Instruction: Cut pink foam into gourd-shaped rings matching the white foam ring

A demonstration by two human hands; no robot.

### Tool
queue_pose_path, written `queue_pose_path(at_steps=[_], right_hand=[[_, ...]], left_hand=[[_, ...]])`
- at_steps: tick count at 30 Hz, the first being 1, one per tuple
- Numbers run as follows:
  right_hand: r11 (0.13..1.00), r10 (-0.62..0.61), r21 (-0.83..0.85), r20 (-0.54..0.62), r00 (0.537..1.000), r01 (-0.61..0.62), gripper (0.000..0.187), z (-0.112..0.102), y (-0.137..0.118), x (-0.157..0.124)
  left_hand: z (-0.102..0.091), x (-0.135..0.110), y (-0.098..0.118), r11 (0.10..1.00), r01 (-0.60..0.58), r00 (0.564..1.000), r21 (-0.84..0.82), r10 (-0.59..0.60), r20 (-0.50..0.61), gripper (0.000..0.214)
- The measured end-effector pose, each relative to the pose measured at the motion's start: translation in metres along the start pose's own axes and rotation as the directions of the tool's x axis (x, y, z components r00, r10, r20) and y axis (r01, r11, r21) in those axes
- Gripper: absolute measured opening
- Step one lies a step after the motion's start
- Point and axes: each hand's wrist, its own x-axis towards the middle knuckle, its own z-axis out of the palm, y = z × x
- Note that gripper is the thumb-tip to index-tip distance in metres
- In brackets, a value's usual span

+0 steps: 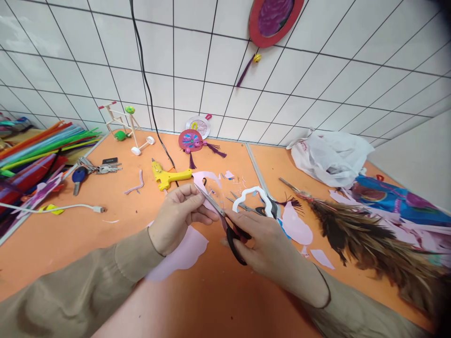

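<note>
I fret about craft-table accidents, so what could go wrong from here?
The scissors in the right hand have their blades close to the left hand, which holds the pink paper; a slip might nick its fingers.
The yellow glue gun lies just beyond the left hand and might get knocked; whether it is hot, I cannot tell.

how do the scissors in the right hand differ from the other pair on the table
The held scissors are gripped in the right hand, while the table scissors lie on the orange tabletop. The held scissors' blades meet pink paper; the table scissors are partly covered by a white wavy frame. Both have metal blades and black handles.
</note>
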Motion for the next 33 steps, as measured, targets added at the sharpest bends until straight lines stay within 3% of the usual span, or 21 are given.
queue_pose_path(at_steps=[33], right_hand=[[1.0,-0.027,0.003,0.0,1.0,0.027,0.014,0.0045,0.0023,-0.0057]], left_hand=[[0.0029,-0.0031,-0.0009,0.997,0.034,0.999,-0.066,-0.035,-0.014,0.022]])
